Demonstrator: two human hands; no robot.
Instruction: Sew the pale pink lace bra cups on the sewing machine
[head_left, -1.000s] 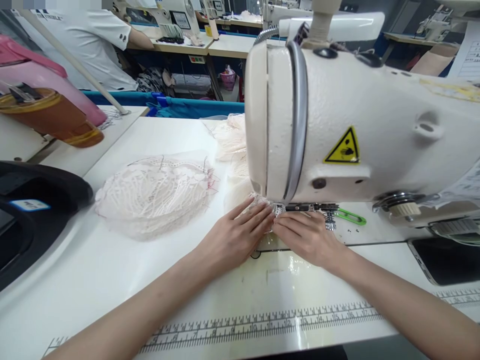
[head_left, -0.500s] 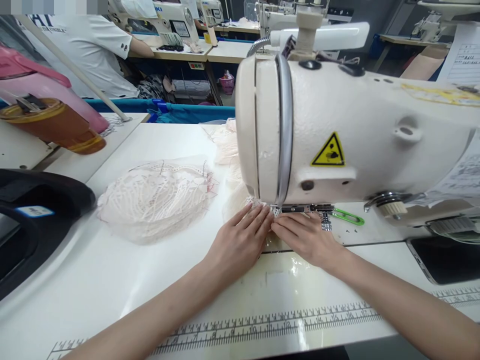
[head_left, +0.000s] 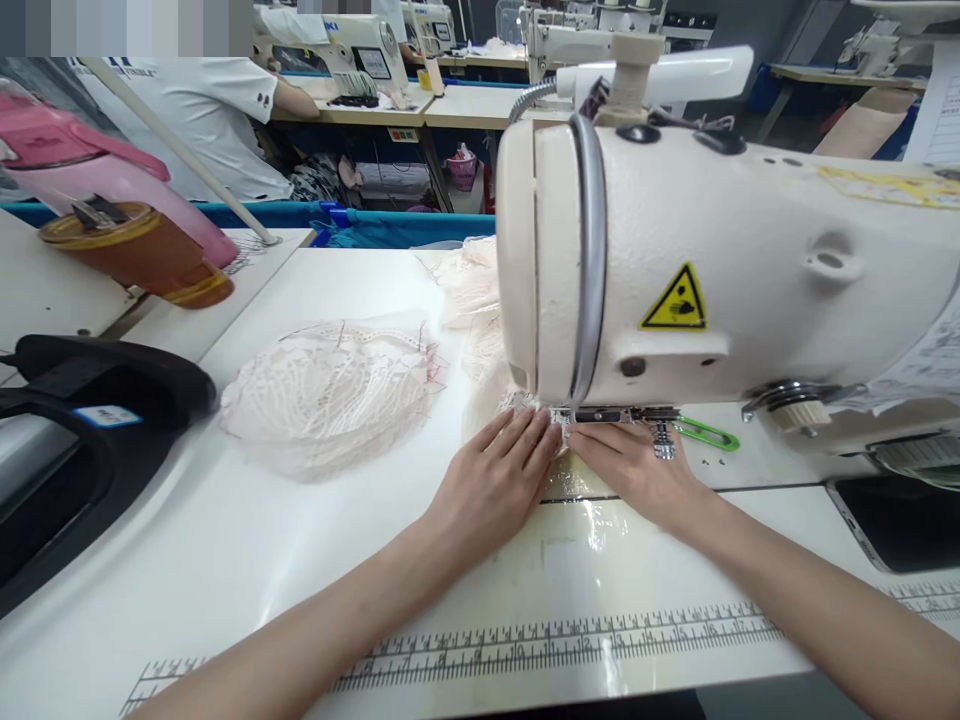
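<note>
Lace (head_left: 517,399) lies under the left hand (head_left: 491,482), fingers (head_left: 523,438) straight, now slightly parted from the right hand (head_left: 646,472), grip unclear, apparently uncovering more edge.

1. Left hand (head_left: 495,480) and right hand (head_left: 645,470) lie side by side at the needle end of a sewing machine (head_left: 720,270).
2. Fabric (head_left: 472,285) spreads behind the left hand, beside the machine's head.
3. A lace piece (head_left: 330,405) lies farther left on the bench (head_left: 300,590).
4. A cup (head_left: 142,255) sits before a bottle (head_left: 142,185), far left.
5. A phone (head_left: 900,520) lies right of the right hand.
6. A ruler scale (head_left: 600,645) runs along the bench's front, beneath both forearms.
7. Behind, a co-worker (head_left: 202,125) is left of a basket (head_left: 463,172).
</note>
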